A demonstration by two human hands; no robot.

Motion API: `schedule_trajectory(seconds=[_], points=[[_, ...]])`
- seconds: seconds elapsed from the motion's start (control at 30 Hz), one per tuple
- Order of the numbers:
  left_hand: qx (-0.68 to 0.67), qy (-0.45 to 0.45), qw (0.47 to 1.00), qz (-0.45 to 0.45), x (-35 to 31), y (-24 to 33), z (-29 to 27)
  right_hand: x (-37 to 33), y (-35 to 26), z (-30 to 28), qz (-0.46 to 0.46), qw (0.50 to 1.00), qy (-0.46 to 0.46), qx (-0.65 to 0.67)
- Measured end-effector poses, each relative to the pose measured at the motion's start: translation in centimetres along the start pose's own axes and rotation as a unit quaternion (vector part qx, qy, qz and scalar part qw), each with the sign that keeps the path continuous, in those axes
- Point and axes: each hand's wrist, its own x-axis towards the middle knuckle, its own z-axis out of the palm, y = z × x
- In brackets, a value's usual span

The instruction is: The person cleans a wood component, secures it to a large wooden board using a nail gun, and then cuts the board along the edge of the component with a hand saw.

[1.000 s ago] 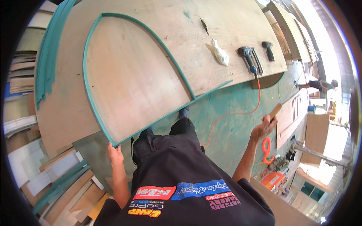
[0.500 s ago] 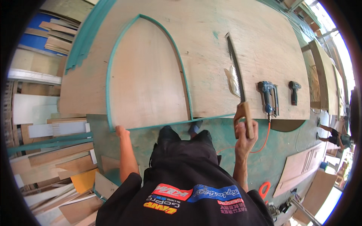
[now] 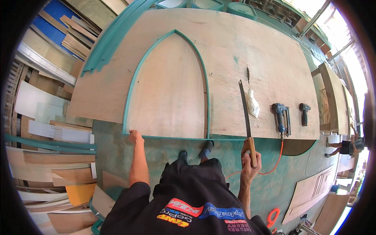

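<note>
The fingers of my right hand [image 3: 250, 163] are clamped around the tan wooden handle of a hand saw [image 3: 246, 123] with a long, dark, toothed blade pointing away from me over the counter [image 3: 282, 66], a broad pale plywood top. My left hand [image 3: 135, 136] has its fingers curled at the lower left corner of a teal, pointed-arch frame of thin strip [image 3: 208, 117]; I can't tell whether they grip it. The frame lies on the counter before me, with its long teal bottom strip [image 3: 227, 140] running rightward past the arch to my saw handle.

My black short-sleeved shirt [image 3: 176, 225] carries lettered prints in red, blue, yellow, white and purple, upside down to me.

Just right of the blade lies a crumpled white plastic bag [image 3: 253, 103], then a dark blue nail gun [image 3: 279, 117] on a bright orange hose [image 3: 281, 152], then a small dark cordless driver [image 3: 304, 113]. Long flat teal strips [image 3: 113, 45] are heaped at the far left.

Half a second ago the blade reached up past the bag, partly covering it; now its tip sits lower and to the bag's left. My left hand remains at the corner.
</note>
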Motion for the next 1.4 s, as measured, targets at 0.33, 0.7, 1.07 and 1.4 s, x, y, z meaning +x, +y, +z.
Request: schedule_trajectory(seconds=[0.33, 0.7, 1.07, 1.4], points=[[0.313, -0.021, 0.905, 0.287, -3.7, 0.0, -3.5, -6.6, -1.4, 3.3, 0.027, 1.000, 0.004, -0.001], [0.316, -0.273, 0.398, 0.817, -13.6, -4.7, 1.0, -12.7, -1.3, 3.9, 0.037, 0.994, -0.030, -0.100], [0.295, -0.415, 0.389, 0.768, -18.9, -4.4, 3.5, -17.2, -0.8, 3.9, 0.098, 0.976, -0.049, -0.190], [0.470, -0.323, 0.375, 0.731, -23.1, -6.2, 5.5, -16.4, 0.3, 3.5, 0.105, 0.981, -0.084, -0.143]])
